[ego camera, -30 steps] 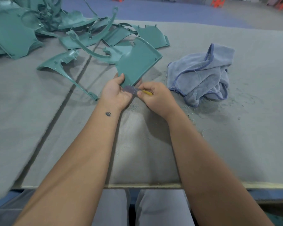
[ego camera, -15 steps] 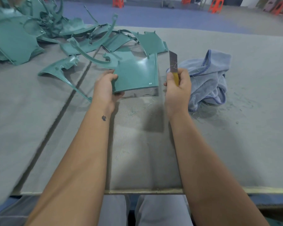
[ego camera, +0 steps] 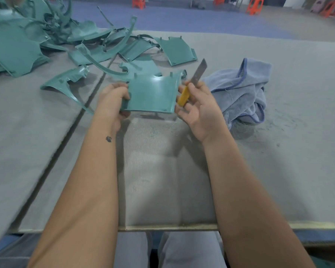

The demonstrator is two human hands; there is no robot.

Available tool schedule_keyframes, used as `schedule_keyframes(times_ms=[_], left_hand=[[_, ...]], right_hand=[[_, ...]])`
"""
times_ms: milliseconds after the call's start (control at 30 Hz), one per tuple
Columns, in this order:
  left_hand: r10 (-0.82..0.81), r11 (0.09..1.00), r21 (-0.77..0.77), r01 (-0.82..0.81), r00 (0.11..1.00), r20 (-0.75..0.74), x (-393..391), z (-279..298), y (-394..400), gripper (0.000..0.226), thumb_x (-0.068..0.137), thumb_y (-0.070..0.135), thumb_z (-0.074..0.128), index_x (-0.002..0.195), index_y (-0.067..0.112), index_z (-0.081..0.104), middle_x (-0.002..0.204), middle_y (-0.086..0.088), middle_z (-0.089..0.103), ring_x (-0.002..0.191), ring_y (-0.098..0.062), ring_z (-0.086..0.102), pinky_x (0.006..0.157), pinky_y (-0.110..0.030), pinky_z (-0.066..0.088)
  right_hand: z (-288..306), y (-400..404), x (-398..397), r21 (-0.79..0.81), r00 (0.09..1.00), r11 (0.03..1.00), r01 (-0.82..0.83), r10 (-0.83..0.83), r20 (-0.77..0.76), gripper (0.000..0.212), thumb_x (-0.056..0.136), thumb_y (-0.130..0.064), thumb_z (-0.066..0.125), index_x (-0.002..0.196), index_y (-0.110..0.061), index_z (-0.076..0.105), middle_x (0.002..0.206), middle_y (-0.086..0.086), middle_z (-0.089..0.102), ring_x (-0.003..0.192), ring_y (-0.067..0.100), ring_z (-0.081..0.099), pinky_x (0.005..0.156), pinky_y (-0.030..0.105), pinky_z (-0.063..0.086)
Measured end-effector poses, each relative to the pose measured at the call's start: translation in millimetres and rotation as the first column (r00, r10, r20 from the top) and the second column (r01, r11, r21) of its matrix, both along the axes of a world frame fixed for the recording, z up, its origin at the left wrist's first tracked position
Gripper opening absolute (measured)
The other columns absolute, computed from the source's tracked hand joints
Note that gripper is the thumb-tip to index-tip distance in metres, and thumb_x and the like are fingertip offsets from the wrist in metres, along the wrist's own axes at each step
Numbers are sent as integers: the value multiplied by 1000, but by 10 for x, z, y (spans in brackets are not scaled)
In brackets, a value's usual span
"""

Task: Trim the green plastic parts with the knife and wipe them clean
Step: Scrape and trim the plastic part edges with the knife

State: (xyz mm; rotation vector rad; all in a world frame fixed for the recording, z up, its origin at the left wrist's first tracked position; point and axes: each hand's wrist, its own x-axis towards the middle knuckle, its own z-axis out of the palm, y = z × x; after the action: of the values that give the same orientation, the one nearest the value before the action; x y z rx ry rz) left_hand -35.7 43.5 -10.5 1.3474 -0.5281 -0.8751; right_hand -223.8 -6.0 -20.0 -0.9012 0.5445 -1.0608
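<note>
Held part: green plastic panel [ego camera: 152,93], glossy, curved, lifted just above the bench, between both hands, pegs on its far edge.
Left hand [ego camera: 112,102]: fingers curled round the panel's left edge, gripping it.
Right hand [ego camera: 198,107]: pinches the knife [ego camera: 191,84] by its yellow handle, grey blade tilted up and away; lower fingers loose, touching the panel's right edge.
Other parts: pile of green plastic parts [ego camera: 46,39] spread over far left of the bench; one flat piece [ego camera: 177,50] just beyond the held panel.
Cloth: blue towel [ego camera: 242,89], crumpled, just right of the right hand.
Bench [ego camera: 278,161]: grey felt-like cover, dark seam running diagonally on the left, thin green shavings [ego camera: 154,132] under the panel.
Room: blue and grey floor beyond, orange stools [ego camera: 254,5] along the far edge.
</note>
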Motion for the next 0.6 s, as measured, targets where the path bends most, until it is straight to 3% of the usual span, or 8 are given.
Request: schedule_keyframes(times_ms=[100, 200, 300, 367, 433, 533, 600], left_hand=[[30, 999, -22, -30, 999, -16, -50, -17, -33, 27, 81, -3, 51, 88, 23, 57, 88, 1, 62, 75, -14, 57, 52, -22, 42], [64, 978, -164, -125, 939, -337, -120, -22, -79, 15, 86, 2, 65, 96, 11, 60, 84, -4, 69, 66, -12, 59, 51, -20, 49], [-118, 949, -296, -107, 750, -651, -297, -30, -101, 12, 90, 10, 65, 101, 6, 62, 96, -11, 71, 81, -23, 69, 66, -32, 60], [-186, 966, -255, 41, 797, -575, -413, -43, -111, 15, 93, 11, 62, 107, 7, 61, 96, -12, 72, 86, -26, 70, 70, -40, 62], [-238, 967, -184, 174, 872, -428, -493, -56, -114, 10, 95, 6, 55, 104, 6, 61, 82, -9, 73, 77, -22, 70, 64, -35, 62], [-210, 975, -167, 148, 865, -456, -510, -43, -120, 9, 97, 3, 52, 94, 7, 60, 66, -4, 72, 58, -13, 69, 56, -25, 59], [-172, 978, -195, 78, 830, -531, -481, -40, -120, 8, 97, 4, 54, 92, 6, 59, 64, -4, 71, 52, -11, 68, 55, -22, 58]], right_hand=[[-18, 11, 68, -32, 987, 999, -11, 6, -158, 15, 97, -16, 54, 89, -21, 65, 95, 1, 67, 83, 18, 62, 65, 28, 54], [-40, -11, 92, -47, 973, 999, 9, -19, -228, 13, 96, -14, 55, 88, -18, 64, 80, -4, 68, 72, 16, 62, 57, 22, 45], [-51, 2, 102, -91, 968, 996, -6, -18, -251, 12, 97, -13, 54, 90, -16, 64, 70, -5, 69, 66, 13, 66, 60, 22, 47], [-66, 27, 118, -130, 961, 991, -15, -22, -276, 11, 97, -14, 54, 92, -18, 63, 73, -4, 69, 64, 10, 66, 59, 20, 48], [-66, 57, 144, -174, 959, 984, 37, -85, -272, 10, 97, -14, 54, 94, -19, 61, 78, -1, 69, 59, 10, 65, 55, 20, 48], [-42, 55, 148, -328, 896, 911, 250, -346, -280, 13, 100, -15, 49, 91, -24, 53, 87, 3, 66, 53, 12, 63, 47, 21, 44], [-32, 53, 133, -371, 870, 882, 291, -405, -279, 15, 100, -15, 47, 88, -24, 50, 75, 4, 65, 46, 13, 57, 43, 21, 40]])
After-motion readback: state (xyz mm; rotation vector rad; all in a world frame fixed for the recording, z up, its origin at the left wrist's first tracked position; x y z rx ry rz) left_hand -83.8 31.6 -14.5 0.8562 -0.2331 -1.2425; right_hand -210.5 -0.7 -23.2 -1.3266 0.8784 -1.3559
